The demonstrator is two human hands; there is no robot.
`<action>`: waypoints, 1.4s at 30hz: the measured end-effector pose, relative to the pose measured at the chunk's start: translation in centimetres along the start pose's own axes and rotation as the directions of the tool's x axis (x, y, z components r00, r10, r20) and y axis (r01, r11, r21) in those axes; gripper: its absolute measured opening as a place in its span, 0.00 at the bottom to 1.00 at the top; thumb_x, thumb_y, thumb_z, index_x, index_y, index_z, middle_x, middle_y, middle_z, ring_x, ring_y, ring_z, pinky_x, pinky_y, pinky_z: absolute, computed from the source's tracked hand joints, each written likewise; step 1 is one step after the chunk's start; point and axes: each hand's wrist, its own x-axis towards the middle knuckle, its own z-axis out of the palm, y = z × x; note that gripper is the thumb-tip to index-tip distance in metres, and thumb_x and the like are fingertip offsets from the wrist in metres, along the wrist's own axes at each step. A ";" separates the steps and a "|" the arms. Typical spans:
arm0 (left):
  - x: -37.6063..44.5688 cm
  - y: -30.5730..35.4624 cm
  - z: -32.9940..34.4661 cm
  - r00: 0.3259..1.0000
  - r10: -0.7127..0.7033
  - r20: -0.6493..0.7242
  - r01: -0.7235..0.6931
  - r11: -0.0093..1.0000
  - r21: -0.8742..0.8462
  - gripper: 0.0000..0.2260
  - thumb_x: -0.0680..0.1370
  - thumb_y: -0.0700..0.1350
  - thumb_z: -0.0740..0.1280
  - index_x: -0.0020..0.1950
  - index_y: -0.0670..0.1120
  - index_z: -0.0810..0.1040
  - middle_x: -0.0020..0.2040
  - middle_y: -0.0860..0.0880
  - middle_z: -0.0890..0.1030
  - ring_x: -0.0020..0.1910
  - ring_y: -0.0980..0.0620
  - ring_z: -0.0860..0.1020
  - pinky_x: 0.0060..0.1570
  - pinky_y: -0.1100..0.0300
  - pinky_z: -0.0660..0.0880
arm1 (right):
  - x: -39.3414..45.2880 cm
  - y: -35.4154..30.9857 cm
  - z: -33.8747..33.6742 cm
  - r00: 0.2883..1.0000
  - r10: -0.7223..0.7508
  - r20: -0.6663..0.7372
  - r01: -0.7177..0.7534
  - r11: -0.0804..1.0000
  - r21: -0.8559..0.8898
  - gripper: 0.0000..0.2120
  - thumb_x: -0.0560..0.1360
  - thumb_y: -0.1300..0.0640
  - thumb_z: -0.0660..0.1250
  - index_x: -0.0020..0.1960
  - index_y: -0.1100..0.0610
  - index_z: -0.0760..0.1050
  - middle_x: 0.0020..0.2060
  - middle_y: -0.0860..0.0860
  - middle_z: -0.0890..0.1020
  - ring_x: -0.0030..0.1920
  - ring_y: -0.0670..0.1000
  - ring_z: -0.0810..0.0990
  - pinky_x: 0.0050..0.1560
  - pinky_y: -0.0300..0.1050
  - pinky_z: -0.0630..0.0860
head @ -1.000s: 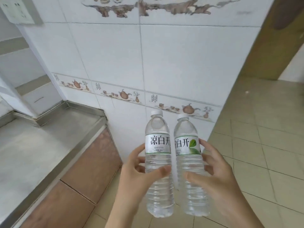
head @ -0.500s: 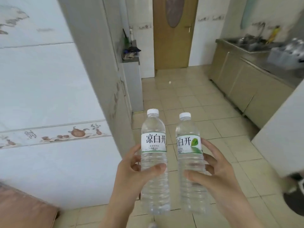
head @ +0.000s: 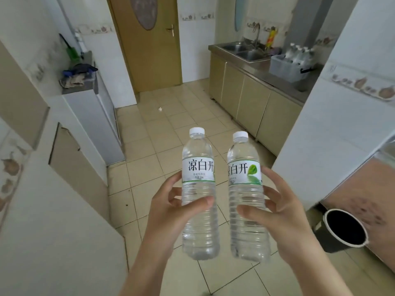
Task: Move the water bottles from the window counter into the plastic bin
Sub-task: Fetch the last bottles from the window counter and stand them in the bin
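Note:
I hold two clear water bottles upright in front of me, both with white caps and white labels. My left hand grips the left bottle around its middle. My right hand grips the right bottle, whose label shows a green leaf. Far off on the steel counter at the upper right stands a translucent plastic bin with several bottles in it. The window counter is out of view.
A tiled floor stretches ahead to a brown door. Cabinets under a steel sink line the right side. A dark waste bin stands on the floor at the right. A white appliance with rags on top stands at the left.
The view has swung right from the tiled wall beside the window counter to the open kitchen. Both hands keep the same grip on the bottles, now slightly further apart.

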 end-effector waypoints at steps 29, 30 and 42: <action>41.5 5.8 35.1 0.997 -0.062 0.038 0.062 0.998 -0.018 0.33 0.50 0.54 0.82 0.53 0.67 0.79 0.46 0.53 0.87 0.44 0.51 0.86 0.42 0.56 0.79 | 48.0 -3.6 -25.1 0.998 0.059 -0.016 -0.059 0.998 -0.037 0.40 0.57 0.68 0.80 0.58 0.34 0.74 0.47 0.49 0.85 0.50 0.58 0.82 0.37 0.52 0.83; 43.0 6.1 35.8 0.997 -0.064 0.040 0.065 0.998 -0.018 0.33 0.50 0.54 0.82 0.53 0.67 0.79 0.46 0.53 0.87 0.45 0.50 0.86 0.42 0.56 0.79 | 49.6 -3.8 -25.4 0.998 0.065 -0.013 -0.066 0.997 -0.029 0.40 0.57 0.68 0.79 0.58 0.33 0.74 0.47 0.49 0.85 0.50 0.57 0.82 0.35 0.48 0.82; 65.4 8.8 42.2 0.981 -0.054 0.184 0.042 0.997 0.067 0.33 0.50 0.55 0.81 0.55 0.66 0.79 0.45 0.55 0.87 0.43 0.52 0.86 0.42 0.57 0.80 | 70.4 -5.2 -26.3 0.992 0.033 -0.119 -0.037 0.999 -0.035 0.40 0.58 0.70 0.79 0.58 0.35 0.73 0.45 0.47 0.86 0.44 0.52 0.84 0.39 0.47 0.81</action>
